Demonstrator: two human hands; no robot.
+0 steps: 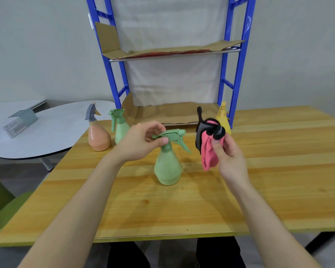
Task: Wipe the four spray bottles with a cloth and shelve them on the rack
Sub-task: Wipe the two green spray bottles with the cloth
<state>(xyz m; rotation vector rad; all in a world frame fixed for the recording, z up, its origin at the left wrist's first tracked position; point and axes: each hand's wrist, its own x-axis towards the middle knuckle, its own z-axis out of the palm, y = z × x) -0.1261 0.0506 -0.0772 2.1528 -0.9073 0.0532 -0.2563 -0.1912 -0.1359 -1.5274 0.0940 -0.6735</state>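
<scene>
Yellow wood surface [278, 180] with a smooth, slightly shiny top, matt green plastic spray bottle [167, 167], shiny peach plastic bottle [99, 140], soft pink cloth [209, 153] with a black edge, blue painted metal rack [239, 74], rough brown cardboard [172, 113] on its shelves

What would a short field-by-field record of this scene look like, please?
left hand: grips spray head of near green bottle
right hand: holds pink cloth
near green bottle: upright on wooden table
waiting: far green bottle, peach bottle, table's left rear
yellow bottle: at right post of blue rack, partly behind pink cloth
upper shelf: cardboard, no bottles
</scene>
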